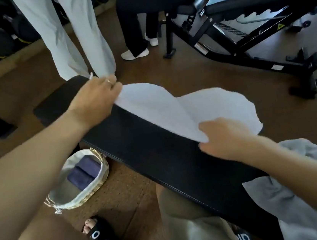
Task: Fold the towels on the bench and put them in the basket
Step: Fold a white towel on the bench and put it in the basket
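A white towel [181, 105] is spread over the far side of the black bench [157, 152], its far part hanging past the bench edge. My left hand [95, 97] pinches the towel's left corner. My right hand [225, 137] grips its near right corner. A grey towel [293, 187] lies bunched on the bench's right end, under my right forearm. On the floor to the left of the bench stands the woven basket [103, 178] with a white liner, and a folded dark blue towel [84, 171] lies inside it.
A person in white trousers [75, 34] stands right behind the bench's left end. Another person in dark trousers [137, 22] sits further back. A black adjustable gym bench [243, 35] fills the back right. Dark weights line the far left. My knees and sandals are below.
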